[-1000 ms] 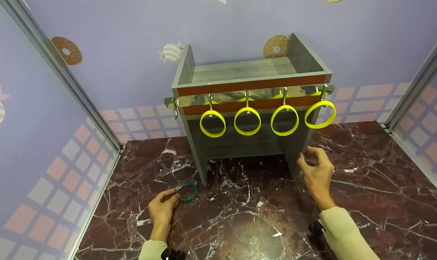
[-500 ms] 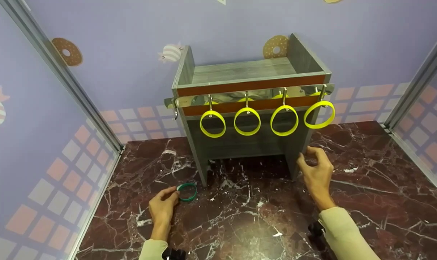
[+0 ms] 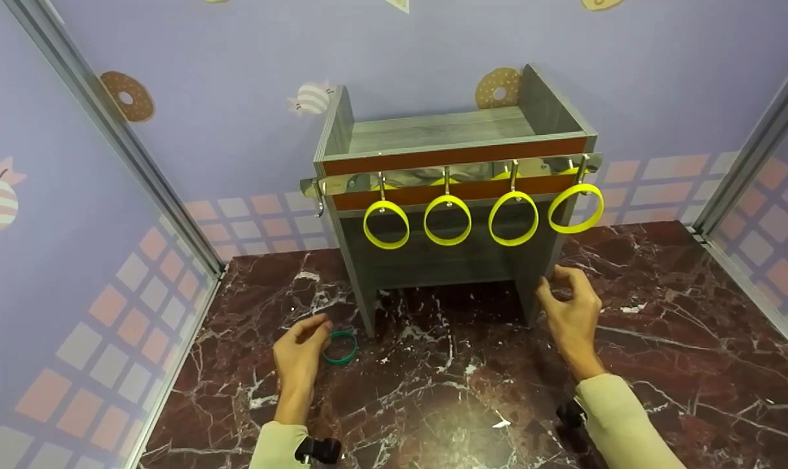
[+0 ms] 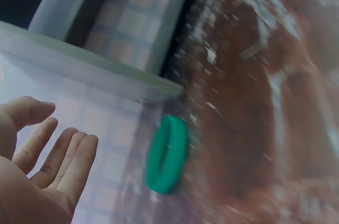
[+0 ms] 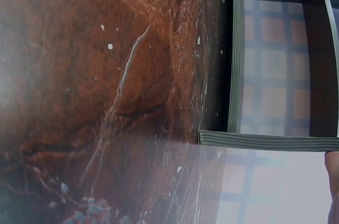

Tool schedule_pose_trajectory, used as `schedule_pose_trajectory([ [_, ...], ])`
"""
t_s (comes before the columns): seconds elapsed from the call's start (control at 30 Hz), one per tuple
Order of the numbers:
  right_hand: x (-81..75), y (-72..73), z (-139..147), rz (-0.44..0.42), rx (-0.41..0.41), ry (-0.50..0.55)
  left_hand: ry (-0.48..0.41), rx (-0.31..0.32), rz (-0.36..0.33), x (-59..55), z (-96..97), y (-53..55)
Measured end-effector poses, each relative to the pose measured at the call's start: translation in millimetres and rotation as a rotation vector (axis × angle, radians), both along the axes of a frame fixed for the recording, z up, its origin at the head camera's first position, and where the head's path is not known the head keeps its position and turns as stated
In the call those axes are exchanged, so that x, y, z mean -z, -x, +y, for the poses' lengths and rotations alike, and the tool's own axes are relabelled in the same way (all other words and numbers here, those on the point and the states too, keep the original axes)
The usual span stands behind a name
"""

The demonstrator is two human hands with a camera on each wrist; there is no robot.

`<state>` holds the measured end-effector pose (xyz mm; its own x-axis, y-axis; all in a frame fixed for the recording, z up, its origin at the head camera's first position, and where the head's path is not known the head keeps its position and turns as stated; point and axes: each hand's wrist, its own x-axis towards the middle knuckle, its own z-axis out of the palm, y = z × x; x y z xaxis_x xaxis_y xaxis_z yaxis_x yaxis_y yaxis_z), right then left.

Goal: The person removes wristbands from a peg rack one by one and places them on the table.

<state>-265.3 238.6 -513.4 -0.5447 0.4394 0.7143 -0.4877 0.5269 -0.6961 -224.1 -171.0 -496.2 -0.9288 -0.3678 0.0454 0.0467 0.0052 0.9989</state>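
A green ring (image 3: 340, 348) lies on the dark red marbled table by the left foot of a grey wooden shelf (image 3: 433, 127). In the head view my left hand (image 3: 299, 348) is just left of the ring. The left wrist view shows this hand (image 4: 50, 166) with loosely extended fingers and nothing in them, apart from the green ring (image 4: 168, 154). Low on the shelf's right side panel, my right hand (image 3: 571, 316) pinches the front edge between thumb and index finger. Only a fingertip (image 5: 332, 168) of it shows at the panel in the right wrist view.
Several yellow rings (image 3: 447, 220) hang on hooks of a metal rail (image 3: 478, 172) across the shelf's front. At the rail's left end, a hook (image 3: 320, 200) carries no ring. Patterned purple walls (image 3: 237, 130) rise behind the table and at both sides.
My left fingers were at the green ring's edge; they have let go and lifted slightly up and right. The ring lies almost where it was. My right hand stays on the shelf panel.
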Motion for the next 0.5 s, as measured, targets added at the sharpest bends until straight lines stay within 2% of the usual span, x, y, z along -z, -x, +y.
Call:
schedule_pose_trajectory([
  [0.07, 6.4, 3.8, 3.6, -0.006, 0.000, 0.002, -0.018, 0.014, 0.030, -4.3, 2.9, 1.8],
  [0.17, 8.2, 4.9, 4.5, -0.002, 0.003, -0.002, -0.023, 0.047, 0.071, -17.1, 9.2, 1.3],
  [0.3, 5.6, 2.7, 4.2, 0.000, -0.014, -0.002, -0.023, 0.072, 0.131, -32.6, 17.0, 3.9],
  [0.5, 2.2, 0.2, 3.3, -0.007, -0.022, -0.003, -0.070, 0.109, 0.228, -56.3, 27.9, 8.2],
])
